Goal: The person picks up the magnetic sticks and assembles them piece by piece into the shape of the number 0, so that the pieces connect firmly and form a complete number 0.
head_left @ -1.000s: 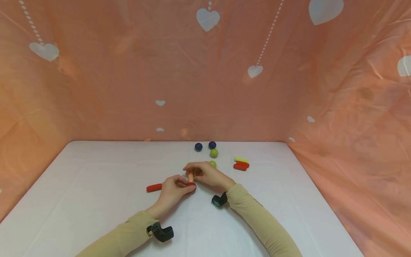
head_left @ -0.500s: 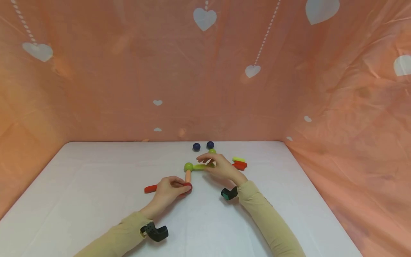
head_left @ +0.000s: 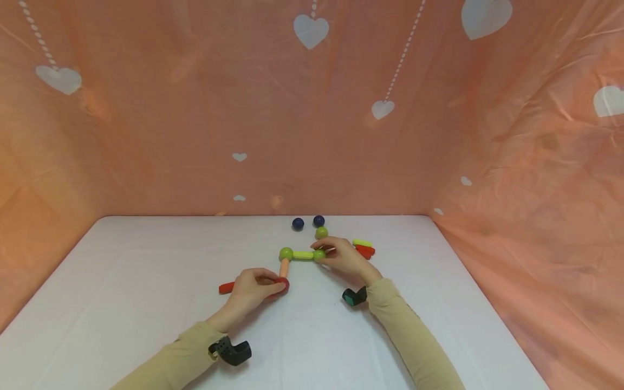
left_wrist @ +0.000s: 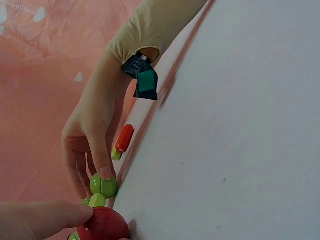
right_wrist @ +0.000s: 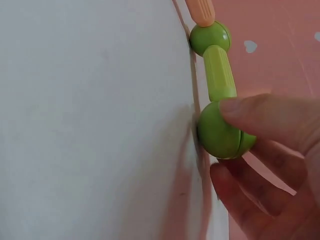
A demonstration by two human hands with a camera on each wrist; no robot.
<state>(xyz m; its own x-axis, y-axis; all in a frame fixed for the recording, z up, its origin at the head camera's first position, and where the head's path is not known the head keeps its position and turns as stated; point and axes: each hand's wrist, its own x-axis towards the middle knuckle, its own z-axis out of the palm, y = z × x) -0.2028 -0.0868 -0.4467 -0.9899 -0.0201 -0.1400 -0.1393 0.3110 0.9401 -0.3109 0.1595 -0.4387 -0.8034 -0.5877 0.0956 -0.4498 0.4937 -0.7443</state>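
In the head view, my left hand (head_left: 251, 292) pinches a red ball (head_left: 284, 285); the left wrist view shows a fingertip on it. A peach rod (head_left: 284, 268) runs from the red ball to a green ball (head_left: 286, 253). From there a yellow-green rod (head_left: 303, 255) leads right to another green ball (right_wrist: 219, 131), gripped between the thumb and fingers of my right hand (head_left: 343, 255). Past the left hand a red rod (head_left: 226, 288) sticks out; its inner end is hidden behind that hand.
Two dark blue balls, one on the left (head_left: 298, 223) and one on the right (head_left: 319, 221), lie near the table's back edge. A loose green ball (head_left: 322, 233) is just in front. Red rods (head_left: 365, 252) and a yellow-green rod (head_left: 362, 242) lie beyond the right hand.
My right hand has moved right, from beside the peach rod to the green ball at the yellow-green rod's right end. My left hand stays on the red ball, with a slight leftward shift.
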